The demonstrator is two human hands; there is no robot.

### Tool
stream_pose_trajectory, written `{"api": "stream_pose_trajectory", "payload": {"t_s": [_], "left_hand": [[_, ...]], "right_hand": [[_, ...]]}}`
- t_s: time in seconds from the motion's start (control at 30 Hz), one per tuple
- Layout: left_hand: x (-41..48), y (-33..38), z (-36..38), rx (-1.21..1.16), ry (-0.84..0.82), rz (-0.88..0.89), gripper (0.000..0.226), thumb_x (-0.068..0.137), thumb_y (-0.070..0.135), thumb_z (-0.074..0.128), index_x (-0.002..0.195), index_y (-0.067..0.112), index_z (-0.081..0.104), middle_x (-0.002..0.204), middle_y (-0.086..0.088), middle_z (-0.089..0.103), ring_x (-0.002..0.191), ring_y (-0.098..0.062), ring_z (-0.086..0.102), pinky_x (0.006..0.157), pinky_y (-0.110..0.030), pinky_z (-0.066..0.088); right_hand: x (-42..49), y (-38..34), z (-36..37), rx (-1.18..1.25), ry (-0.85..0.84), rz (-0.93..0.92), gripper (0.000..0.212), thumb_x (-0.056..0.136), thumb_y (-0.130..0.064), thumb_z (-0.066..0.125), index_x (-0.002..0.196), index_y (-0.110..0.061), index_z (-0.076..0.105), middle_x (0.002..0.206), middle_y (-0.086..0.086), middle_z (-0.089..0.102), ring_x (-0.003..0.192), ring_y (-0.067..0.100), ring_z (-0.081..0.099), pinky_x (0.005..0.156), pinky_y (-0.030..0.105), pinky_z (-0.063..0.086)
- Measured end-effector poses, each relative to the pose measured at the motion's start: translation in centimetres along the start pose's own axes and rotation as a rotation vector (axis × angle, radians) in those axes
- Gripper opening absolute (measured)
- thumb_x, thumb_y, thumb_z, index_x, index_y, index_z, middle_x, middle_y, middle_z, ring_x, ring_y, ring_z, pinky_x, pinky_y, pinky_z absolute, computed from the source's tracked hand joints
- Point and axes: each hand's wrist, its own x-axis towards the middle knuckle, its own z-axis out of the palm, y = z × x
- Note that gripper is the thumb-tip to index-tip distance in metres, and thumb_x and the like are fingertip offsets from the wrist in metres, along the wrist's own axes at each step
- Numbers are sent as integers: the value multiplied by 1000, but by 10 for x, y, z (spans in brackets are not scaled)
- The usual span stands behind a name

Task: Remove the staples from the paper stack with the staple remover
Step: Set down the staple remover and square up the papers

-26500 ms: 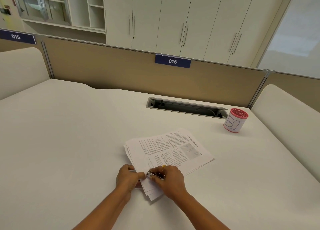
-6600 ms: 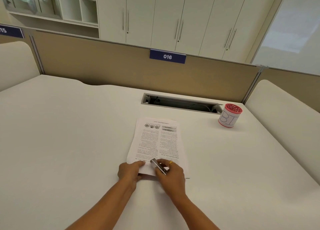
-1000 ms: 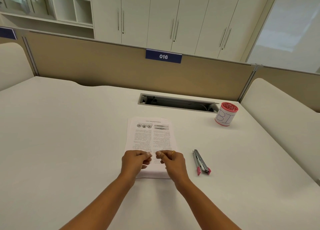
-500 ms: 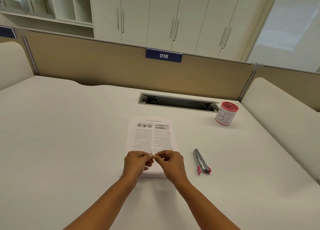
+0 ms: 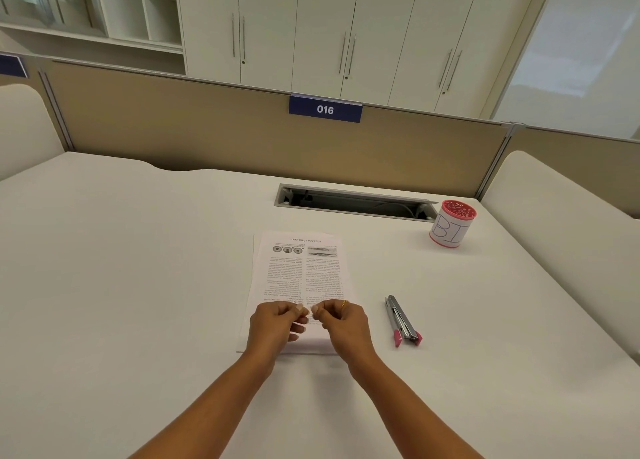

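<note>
A stack of printed paper (image 5: 301, 268) lies flat on the white desk (image 5: 138, 285), its text facing away from me. My left hand (image 5: 277, 327) and my right hand (image 5: 341, 325) hover over the stack's near end, fingers curled. Their thumb and forefinger tips meet and pinch a tiny staple (image 5: 310, 315) that is barely visible. The staple remover (image 5: 401, 321), silver with pink ends, lies on the desk to the right of the paper, with neither hand on it.
A pink cup with a white label (image 5: 450, 228) stands at the back right. An open cable slot (image 5: 353, 204) is set in the desk behind the paper. A beige partition (image 5: 242, 140) closes the far edge.
Over the last second both hands lifted slightly off the paper and brought their fingertips together. The staple remover, held in the right hand 6.6 s ago, now lies on the desk.
</note>
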Motion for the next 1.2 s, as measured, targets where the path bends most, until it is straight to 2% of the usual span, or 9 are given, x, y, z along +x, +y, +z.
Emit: {"api": "stream_pose_trajectory", "payload": {"t_s": [0.2,0.33,0.47,0.6,0.73,0.83,1.0,1.13,1.2], "left_hand": [[3,-4,4,56,-2,-3,15,91,16,56,88,7,68,79,-7,68,67,-16,64,59,-20,49],[10,-5,6,147,-10,37,16,90,17,56,86,8,69,78,-6,69,68,-17,64,61,-21,51],[21,-4,9,226,-23,100,17,89,17,57,83,9,71,73,-4,69,63,-13,64,68,-26,51],[32,1,20,344,-48,192,16,88,17,59,83,8,71,74,-5,71,65,-15,65,66,-24,51],[46,9,36,463,-59,284,17,88,21,59,85,9,72,80,-5,73,75,-18,68,77,-32,55],[60,15,50,546,-77,344,19,89,24,57,86,12,72,83,-3,74,78,-17,67,77,-32,54],[83,14,70,640,-84,402,21,90,26,55,88,14,72,88,1,73,80,-14,64,71,-25,47],[100,15,86,650,-67,445,22,91,25,53,86,11,70,85,1,71,80,-16,63,71,-27,46],[110,15,94,665,-59,492,24,92,25,51,85,10,69,83,1,69,77,-14,59,68,-26,42]], "right_hand": [[2,3,-2,31,19,23,12,89,-16,59,79,-11,64,73,0,62,65,8,52,65,17,43],[8,9,-8,53,58,55,11,86,-15,60,76,-13,65,70,-2,62,66,8,54,65,18,43],[16,14,-14,122,101,85,20,86,-9,60,68,-18,63,71,0,65,74,16,62,75,29,52],[25,18,-22,225,158,117,19,86,-5,56,70,-11,62,69,4,65,71,18,64,69,24,54],[35,17,-34,280,162,128,16,89,-8,58,74,-11,63,69,3,65,68,13,63,64,15,52],[45,17,-46,412,174,188,11,89,-7,59,79,-8,65,72,6,66,72,17,64,66,18,53],[59,22,-66,653,190,303,8,88,-5,59,85,-1,65,78,10,67,73,19,65,68,22,54],[72,28,-78,654,233,314,9,87,-5,61,81,-1,66,75,10,67,70,18,65,65,21,54],[82,28,-87,533,292,254,12,86,-6,62,75,-5,67,71,9,66,68,18,63,64,21,53]]}}
